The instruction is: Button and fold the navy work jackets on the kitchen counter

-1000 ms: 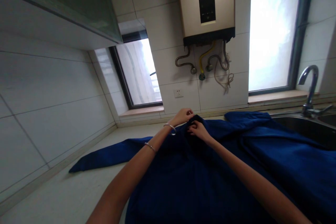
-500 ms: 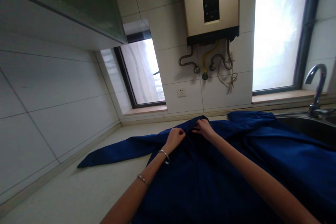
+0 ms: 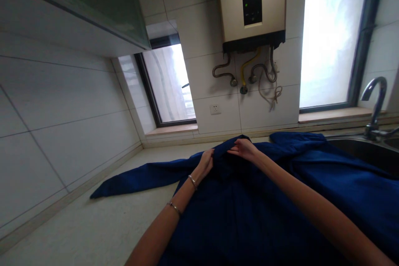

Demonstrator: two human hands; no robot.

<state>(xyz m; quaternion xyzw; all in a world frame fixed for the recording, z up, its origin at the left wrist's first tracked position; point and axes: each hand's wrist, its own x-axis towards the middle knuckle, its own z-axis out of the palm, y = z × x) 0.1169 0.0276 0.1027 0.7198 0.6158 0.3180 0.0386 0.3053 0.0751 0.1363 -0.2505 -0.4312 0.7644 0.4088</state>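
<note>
A dark-blue, long-sleeved cloth garment (image 3: pixel 215 220) lies spread over the pale, smooth-topped table (image 3: pixel 124 224), one sleeve extending leftward, its opposite side beside the dark-basined metal sink (image 3: pixel 358 149). The left hand (image 3: pixel 205 164) clasps the garment's bunched upper edge; the right hand (image 3: pixel 245 149) touches it nearby, fingers bent, its grip indeterminable.

Near the back edge of the counter (image 3: pixel 124 224), a fold of a blue garment (image 3: pixel 237 216) is gripped by the left hand (image 3: pixel 205 163) and touched by the right hand (image 3: pixel 245 149). One sleeve (image 3: pixel 140 180) is stretched toward the left edge; a sink (image 3: pixel 355 149) is partly covered by cloth at the right.
</note>
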